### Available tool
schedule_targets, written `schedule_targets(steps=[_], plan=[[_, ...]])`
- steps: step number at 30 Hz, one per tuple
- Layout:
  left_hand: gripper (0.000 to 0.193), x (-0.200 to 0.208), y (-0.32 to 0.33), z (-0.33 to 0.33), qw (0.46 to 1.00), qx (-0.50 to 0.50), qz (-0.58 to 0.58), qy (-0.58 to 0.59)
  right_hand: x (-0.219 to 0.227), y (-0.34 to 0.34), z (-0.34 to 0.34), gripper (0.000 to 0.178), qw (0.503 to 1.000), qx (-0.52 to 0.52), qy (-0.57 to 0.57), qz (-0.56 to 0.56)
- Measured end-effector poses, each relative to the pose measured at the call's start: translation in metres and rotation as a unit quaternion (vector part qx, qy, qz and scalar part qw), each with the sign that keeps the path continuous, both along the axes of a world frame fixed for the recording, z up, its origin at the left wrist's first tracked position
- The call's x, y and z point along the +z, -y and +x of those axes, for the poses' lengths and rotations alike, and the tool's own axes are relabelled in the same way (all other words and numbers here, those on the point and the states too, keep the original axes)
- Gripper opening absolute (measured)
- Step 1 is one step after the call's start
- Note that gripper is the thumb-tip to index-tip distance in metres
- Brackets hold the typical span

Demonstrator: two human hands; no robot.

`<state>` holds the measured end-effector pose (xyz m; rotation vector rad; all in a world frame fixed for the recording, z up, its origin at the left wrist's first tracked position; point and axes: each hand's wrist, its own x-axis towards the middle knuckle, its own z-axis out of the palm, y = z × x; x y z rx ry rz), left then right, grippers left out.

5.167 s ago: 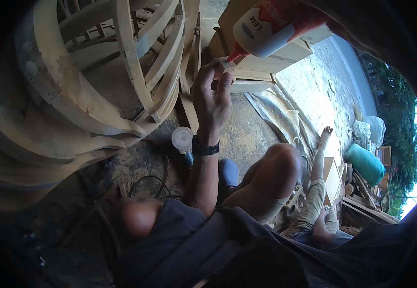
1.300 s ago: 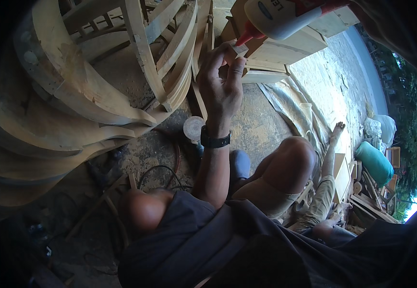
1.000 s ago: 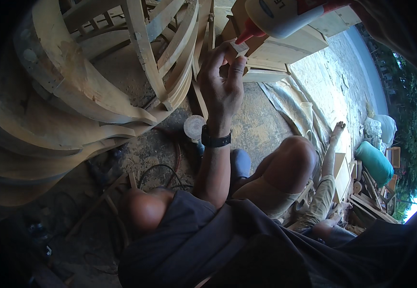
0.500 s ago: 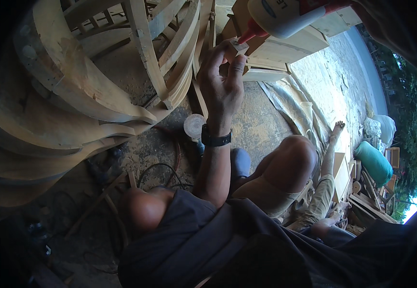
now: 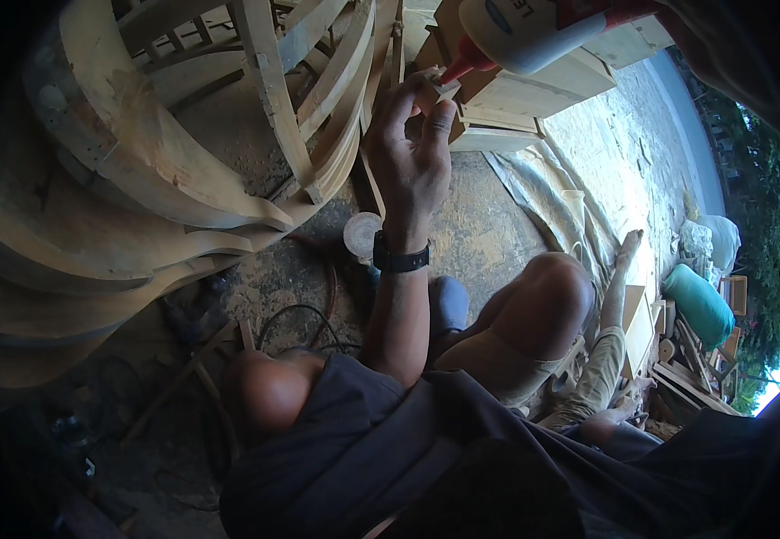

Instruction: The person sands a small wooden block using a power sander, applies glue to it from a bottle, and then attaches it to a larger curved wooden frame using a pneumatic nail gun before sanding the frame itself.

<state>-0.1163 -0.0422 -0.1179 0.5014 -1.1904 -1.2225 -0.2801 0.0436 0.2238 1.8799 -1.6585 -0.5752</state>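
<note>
A small pale wooden block (image 5: 446, 91) is pinched between the thumb and fingers of my left hand (image 5: 415, 171), which wears a dark wristwatch. Above it a white squeeze bottle (image 5: 524, 38) with a red nozzle is tilted, its tip touching or almost touching the block's top face. It looks like a glue bottle. My right hand (image 5: 718, 58), dark and partly cut off at the upper right, holds the bottle by its far end. The fingers of that hand are mostly in shadow.
Curved wooden furniture frames (image 5: 174, 184) fill the left side. Wooden box-like pieces (image 5: 533, 94) stand behind my left hand. A round pale lid or tub (image 5: 364, 235) and cables (image 5: 304, 314) lie on the dusty floor. A co-worker's outstretched arm (image 5: 616, 296) shows at right, near a green sack (image 5: 700, 304).
My left hand with the block has shifted slightly left, and the bottle has moved with it. At right, the co-worker's hand has changed its pose a little.
</note>
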Motion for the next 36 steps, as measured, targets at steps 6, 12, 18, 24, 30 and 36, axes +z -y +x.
schedule_targets(steps=[6, 12, 18, 24, 30, 36], plan=[[0.036, 0.003, 0.003, 0.006, 1.000, 0.001, 0.009, -0.024, -0.003, -0.006, -0.007, 0.046, 1.000, -0.009, 0.010, -0.004], [0.032, 0.014, -0.001, 0.013, 0.974, -0.119, 0.099, -0.165, -0.008, -0.023, -0.012, 0.047, 0.999, -0.024, 0.026, 0.007], [0.032, 0.021, -0.009, 0.014, 0.840, -0.268, 0.257, -0.395, -0.041, -0.047, -0.013, 0.051, 0.997, 0.070, 0.011, -0.017], [0.030, 0.039, -0.029, 0.006, 0.761, -0.258, 0.414, -0.427, -0.051, -0.063, -0.008, 0.054, 0.996, 0.080, 0.012, -0.027], [0.027, 0.035, -0.032, 0.002, 0.749, -0.266, 0.432, -0.426, -0.076, -0.061, -0.007, 0.050, 0.998, 0.047, 0.012, -0.046], [0.026, 0.040, -0.035, 0.000, 0.754, -0.266, 0.431, -0.417, -0.078, -0.062, -0.008, 0.046, 0.998, 0.058, 0.018, -0.033]])
